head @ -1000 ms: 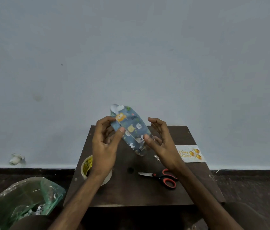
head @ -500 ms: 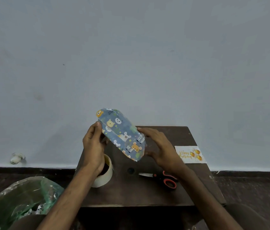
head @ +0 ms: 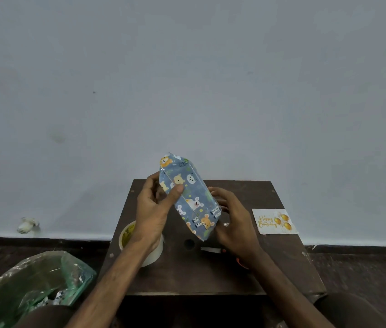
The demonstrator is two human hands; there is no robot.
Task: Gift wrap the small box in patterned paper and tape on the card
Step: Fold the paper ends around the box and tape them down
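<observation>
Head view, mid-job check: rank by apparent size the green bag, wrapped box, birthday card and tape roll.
1. green bag, cut off by the frame edge.
2. wrapped box, held up, so probably nearer the camera.
3. birthday card and tape roll: they look alike; the roll is partly hidden, so unranked.

Left hand (head: 154, 209) pinches, thumb forward; right hand (head: 234, 221) cups.

Tilted wrapped box (head: 188, 197); card (head: 274, 221) seemingly flat.
</observation>
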